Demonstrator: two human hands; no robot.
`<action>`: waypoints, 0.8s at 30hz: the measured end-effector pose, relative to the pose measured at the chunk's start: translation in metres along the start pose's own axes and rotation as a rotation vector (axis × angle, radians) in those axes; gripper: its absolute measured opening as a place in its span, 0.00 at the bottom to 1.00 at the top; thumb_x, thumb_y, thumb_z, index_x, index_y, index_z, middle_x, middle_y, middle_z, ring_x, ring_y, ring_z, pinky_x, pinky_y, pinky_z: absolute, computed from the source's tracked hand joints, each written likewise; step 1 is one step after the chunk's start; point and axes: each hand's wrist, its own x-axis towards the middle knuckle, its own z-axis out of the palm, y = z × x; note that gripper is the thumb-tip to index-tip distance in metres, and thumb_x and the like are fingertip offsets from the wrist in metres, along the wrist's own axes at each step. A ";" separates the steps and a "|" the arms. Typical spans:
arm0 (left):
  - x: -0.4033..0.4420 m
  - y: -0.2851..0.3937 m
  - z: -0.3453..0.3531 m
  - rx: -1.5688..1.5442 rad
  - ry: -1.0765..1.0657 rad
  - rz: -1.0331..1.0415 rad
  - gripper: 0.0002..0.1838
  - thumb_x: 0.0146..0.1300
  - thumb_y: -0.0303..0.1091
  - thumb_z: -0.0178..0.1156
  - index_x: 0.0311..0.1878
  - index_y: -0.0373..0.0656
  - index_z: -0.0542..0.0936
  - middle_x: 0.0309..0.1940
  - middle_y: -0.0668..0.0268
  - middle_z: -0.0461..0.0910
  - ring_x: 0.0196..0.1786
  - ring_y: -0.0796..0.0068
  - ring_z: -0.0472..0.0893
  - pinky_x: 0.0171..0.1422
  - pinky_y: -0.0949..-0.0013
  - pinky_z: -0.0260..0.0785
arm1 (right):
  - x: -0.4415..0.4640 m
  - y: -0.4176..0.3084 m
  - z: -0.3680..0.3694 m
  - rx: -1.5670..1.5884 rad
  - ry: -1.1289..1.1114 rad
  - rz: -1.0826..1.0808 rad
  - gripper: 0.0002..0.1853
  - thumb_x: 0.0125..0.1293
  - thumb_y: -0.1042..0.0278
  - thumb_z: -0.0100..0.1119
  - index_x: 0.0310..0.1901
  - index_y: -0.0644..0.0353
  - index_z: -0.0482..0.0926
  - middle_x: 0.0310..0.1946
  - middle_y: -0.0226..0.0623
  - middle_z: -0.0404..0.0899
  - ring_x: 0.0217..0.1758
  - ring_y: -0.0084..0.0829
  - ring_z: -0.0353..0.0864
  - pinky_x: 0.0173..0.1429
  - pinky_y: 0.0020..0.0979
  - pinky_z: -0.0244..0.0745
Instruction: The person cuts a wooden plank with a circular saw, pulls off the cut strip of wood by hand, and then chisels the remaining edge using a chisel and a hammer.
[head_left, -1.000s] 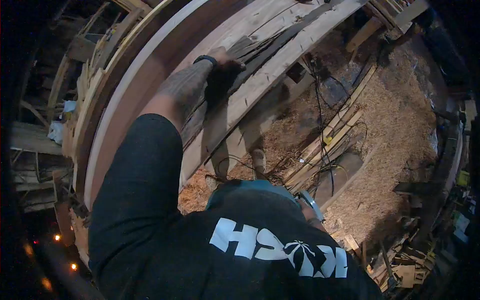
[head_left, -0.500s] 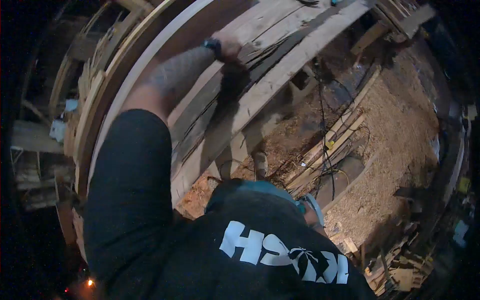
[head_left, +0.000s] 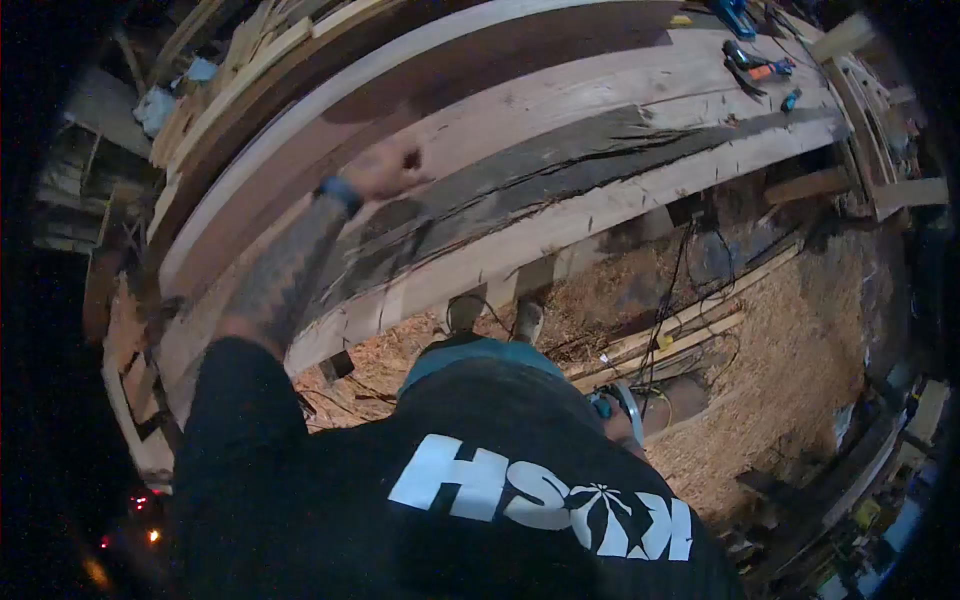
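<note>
My left hand, with a dark band at its wrist, is over the upper part of a wide, cracked wooden slab. Its fingers look loosely apart with nothing between them, and whether they touch the wood is unclear. Low beside my right hip, my right hand is partly covered by my shirt. Its fingers are closed on a teal power tool with a pale curved edge; the rest of the tool is hidden.
A long upright board runs behind the slab. Toward the slab's far right lie a black-and-orange tool and a blue tool. Dark cables and wood strips lie on the sawdust-covered floor.
My view has swung to the right, showing the tools at the slab's far end. My left hand appears lower and further left. My right hand stays by my hip with the power tool.
</note>
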 end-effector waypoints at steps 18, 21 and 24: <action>-0.299 -0.075 0.131 0.042 0.638 -0.353 0.26 0.65 0.52 0.69 0.58 0.47 0.78 0.60 0.53 0.73 0.62 0.48 0.73 0.66 0.46 0.67 | -0.114 -0.362 -0.217 -0.385 -0.024 -0.597 0.41 0.53 0.65 0.76 0.73 0.53 0.76 0.57 0.48 0.87 0.59 0.39 0.87 0.66 0.38 0.78; -0.296 -0.023 0.128 -0.354 0.496 -0.219 0.24 0.65 0.54 0.69 0.49 0.41 0.82 0.48 0.52 0.81 0.50 0.48 0.80 0.54 0.48 0.72 | -0.102 -0.426 -0.220 -0.322 -0.134 -0.650 0.40 0.55 0.68 0.75 0.72 0.58 0.76 0.56 0.43 0.87 0.59 0.29 0.84 0.65 0.35 0.77; -0.295 0.042 0.153 -0.731 0.062 -0.195 0.28 0.66 0.61 0.67 0.45 0.40 0.84 0.42 0.48 0.84 0.46 0.51 0.83 0.51 0.52 0.75 | -0.076 -0.462 -0.214 -0.242 -0.321 -0.675 0.38 0.57 0.69 0.74 0.72 0.62 0.76 0.57 0.39 0.86 0.59 0.24 0.80 0.66 0.33 0.75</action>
